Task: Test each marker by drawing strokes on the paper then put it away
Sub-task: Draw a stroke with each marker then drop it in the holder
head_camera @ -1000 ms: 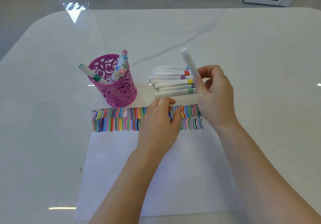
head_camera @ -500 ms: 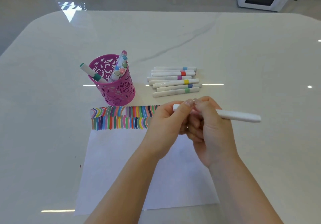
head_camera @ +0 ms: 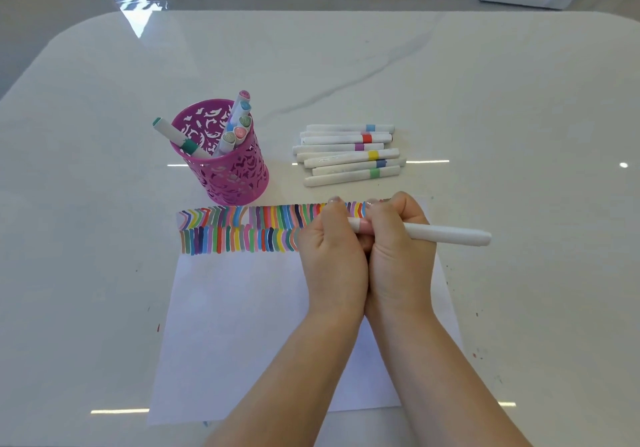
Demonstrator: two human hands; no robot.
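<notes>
Since half a second ago my fists have closed up side by side, lower over the sheet. On the table (head_camera: 519, 100) the paper (head_camera: 242, 325) lies beneath them, its far edge banded with strokes (head_camera: 242, 228). The pink cup (head_camera: 235, 176) holds finished markers; the waiting pile (head_camera: 349, 155) lies near. My right grip (head_camera: 398, 256) curls round the marker (head_camera: 446, 233), my left grip (head_camera: 332, 259) round its cap end, braced, I judge, to uncap it.
</notes>
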